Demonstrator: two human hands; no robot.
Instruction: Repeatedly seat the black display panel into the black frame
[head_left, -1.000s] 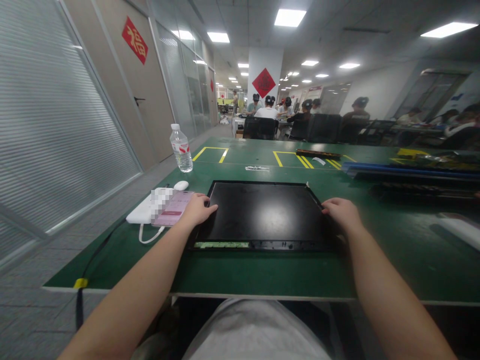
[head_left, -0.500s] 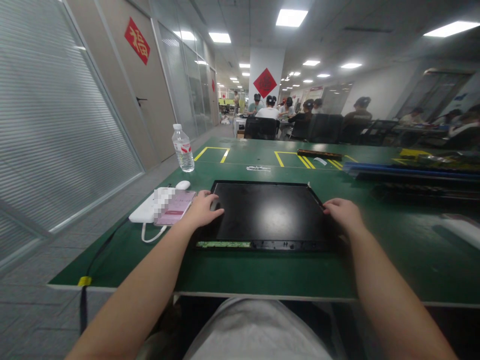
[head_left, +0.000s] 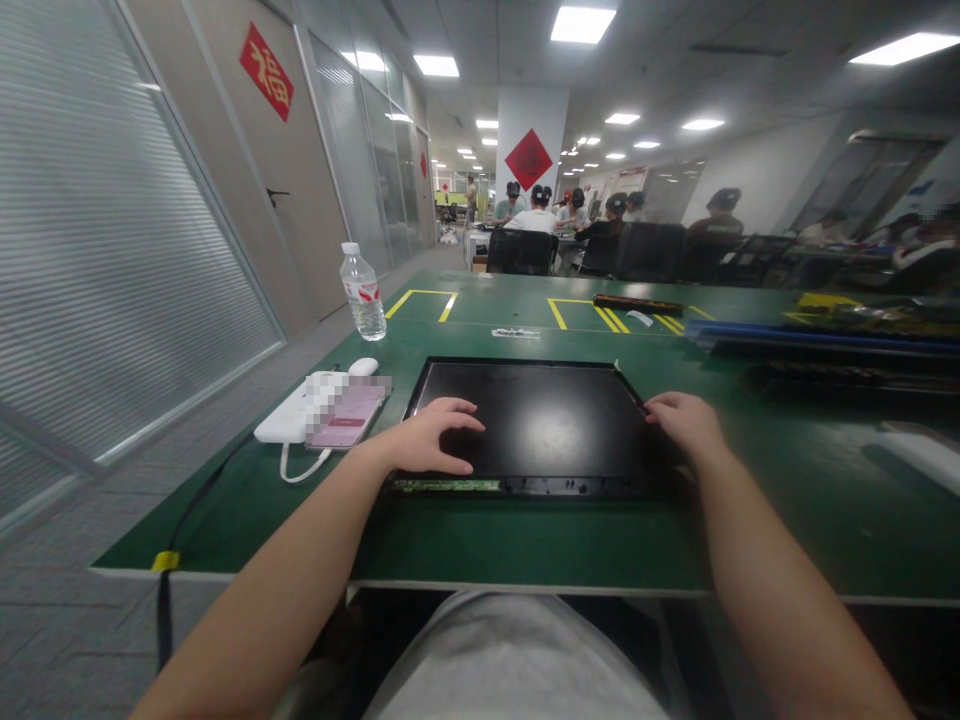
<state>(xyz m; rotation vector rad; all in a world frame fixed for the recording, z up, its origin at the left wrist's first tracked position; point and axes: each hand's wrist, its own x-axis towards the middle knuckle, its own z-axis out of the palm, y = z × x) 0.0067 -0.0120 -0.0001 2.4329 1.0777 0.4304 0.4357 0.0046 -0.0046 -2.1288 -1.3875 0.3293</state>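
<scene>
A black LCD screen panel (head_left: pixel 532 395) lies flat on the green table in front of me, light glaring off its glossy face. Along its near edge run a narrow green circuit board (head_left: pixel 448 486) and a dark strip with small parts. My left hand (head_left: pixel 431 437) is over the panel's left side with thumb and fingers spread apart; whether the fingertips touch the surface I cannot tell. At the right edge, the fingers of my right hand (head_left: pixel 684 422) are pinched on the panel's frame, partly hiding that edge.
Left of the panel are a white power bank (head_left: pixel 283 412) with cable, a phone (head_left: pixel 349 418) and a white mouse-like object (head_left: pixel 364 367). A water bottle (head_left: pixel 363 295) stands behind them. Long blue-edged panels (head_left: pixel 810 343) lie at right. Several people sit farther back.
My left hand has moved from the panel's left edge inward to the right and slightly nearer me, its fingers spread. My right hand stays at the right edge.
</scene>
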